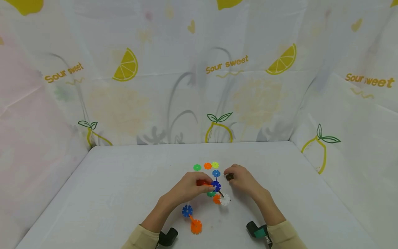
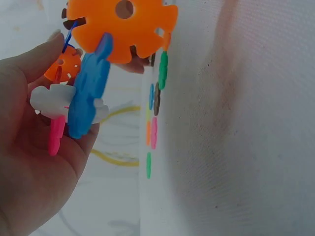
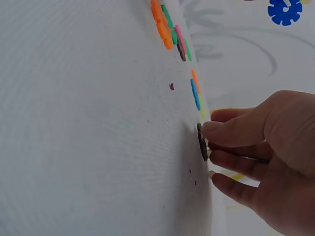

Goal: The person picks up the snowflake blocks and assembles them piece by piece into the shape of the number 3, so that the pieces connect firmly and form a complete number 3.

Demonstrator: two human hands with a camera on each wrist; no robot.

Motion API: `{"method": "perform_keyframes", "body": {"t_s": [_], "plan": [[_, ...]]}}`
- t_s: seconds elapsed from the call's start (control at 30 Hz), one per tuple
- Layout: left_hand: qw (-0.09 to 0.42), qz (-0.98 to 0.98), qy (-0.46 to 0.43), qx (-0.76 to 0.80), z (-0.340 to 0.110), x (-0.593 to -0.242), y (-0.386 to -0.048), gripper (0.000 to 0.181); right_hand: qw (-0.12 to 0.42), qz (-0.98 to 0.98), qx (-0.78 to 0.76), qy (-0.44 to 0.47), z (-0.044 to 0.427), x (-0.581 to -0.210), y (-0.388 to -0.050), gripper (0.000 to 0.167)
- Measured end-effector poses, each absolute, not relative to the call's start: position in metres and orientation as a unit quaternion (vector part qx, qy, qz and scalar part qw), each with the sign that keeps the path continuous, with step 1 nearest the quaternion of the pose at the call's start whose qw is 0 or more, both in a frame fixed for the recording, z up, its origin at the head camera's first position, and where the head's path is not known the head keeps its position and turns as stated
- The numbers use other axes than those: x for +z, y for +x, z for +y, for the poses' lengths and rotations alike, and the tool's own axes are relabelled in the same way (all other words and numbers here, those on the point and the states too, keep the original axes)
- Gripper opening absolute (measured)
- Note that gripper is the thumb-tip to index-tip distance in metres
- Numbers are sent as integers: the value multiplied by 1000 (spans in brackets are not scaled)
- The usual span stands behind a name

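My left hand (image 1: 191,188) (image 2: 34,147) grips a cluster of joined notched plastic discs above the table. From it hang a blue disc (image 1: 187,211) and an orange disc (image 1: 196,227); a dark blue disc (image 1: 216,186) is by the fingertips. Close up in the left wrist view are a large orange disc (image 2: 98,24), a blue one (image 2: 88,93), a white one (image 2: 49,101) and a pink one (image 2: 56,135). At the table surface, my right hand (image 1: 244,181) (image 3: 261,152) pinches a brown disc (image 1: 229,176) (image 3: 202,142) with thumb and fingertips.
Loose discs lie beyond the left hand: green (image 1: 197,167), orange (image 1: 207,166) and yellow (image 1: 215,165). A white disc (image 1: 225,200) and an orange one (image 1: 217,199) show between the hands. The white table (image 1: 93,193) meets a lemon-printed curtain (image 1: 174,103).
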State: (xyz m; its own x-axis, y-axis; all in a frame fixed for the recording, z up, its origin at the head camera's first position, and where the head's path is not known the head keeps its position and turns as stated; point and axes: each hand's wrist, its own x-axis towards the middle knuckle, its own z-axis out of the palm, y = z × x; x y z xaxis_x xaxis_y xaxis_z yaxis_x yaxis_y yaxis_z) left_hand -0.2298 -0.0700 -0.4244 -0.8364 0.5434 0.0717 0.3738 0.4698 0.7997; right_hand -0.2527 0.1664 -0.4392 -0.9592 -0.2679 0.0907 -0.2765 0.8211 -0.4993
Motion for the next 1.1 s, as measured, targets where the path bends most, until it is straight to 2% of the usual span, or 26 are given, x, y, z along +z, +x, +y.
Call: {"method": "perform_keyframes", "body": {"t_s": [0.4, 0.57, 0.77, 1.1], "plan": [[99, 852, 271, 436, -69, -425, -229, 14, -22, -949, 295, 108, 167, -440, -252, 18], [104, 847, 274, 444, -68, -425, -229, 16, -32, -932, 341, 117, 170, -434, -251, 17], [109, 841, 282, 448, -68, -425, -229, 15, -52, -885, 437, 149, 174, -425, -250, 6], [114, 834, 288, 457, -70, -428, -230, 12, -88, -830, 519, 182, 176, -413, -250, 14]]}}
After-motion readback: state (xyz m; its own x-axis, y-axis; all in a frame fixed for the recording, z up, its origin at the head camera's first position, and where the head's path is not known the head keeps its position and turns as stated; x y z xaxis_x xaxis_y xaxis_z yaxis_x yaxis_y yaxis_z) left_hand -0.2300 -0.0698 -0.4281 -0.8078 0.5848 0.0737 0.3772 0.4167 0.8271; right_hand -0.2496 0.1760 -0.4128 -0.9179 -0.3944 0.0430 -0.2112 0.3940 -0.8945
